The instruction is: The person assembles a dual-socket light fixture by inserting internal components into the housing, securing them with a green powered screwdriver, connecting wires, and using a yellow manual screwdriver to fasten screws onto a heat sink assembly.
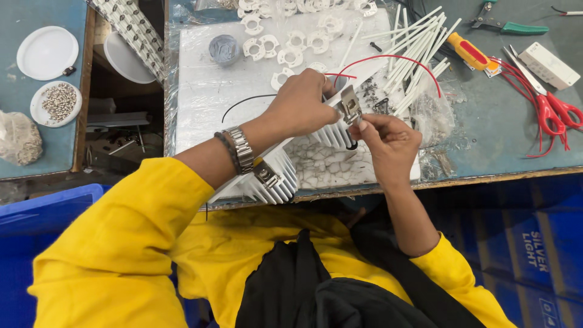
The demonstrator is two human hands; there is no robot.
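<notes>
On the far left of the desk (36,164) sits a dish of small metal parts (56,103). The left hand (299,106) grips the white finned heat sink (285,173), held tilted over the desk's near edge. The right hand (388,143) pinches a metal clip (350,107) at its top. Red scissors (549,109) lie right.

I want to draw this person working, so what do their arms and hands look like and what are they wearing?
Both arms wear bright yellow sleeves pushed up, leaving the forearms bare. The left hand and right hand are bare, with no gloves. On the left wrist sits a silver metal-link watch band beside a dark braided bracelet. No rings can be made out.
</notes>
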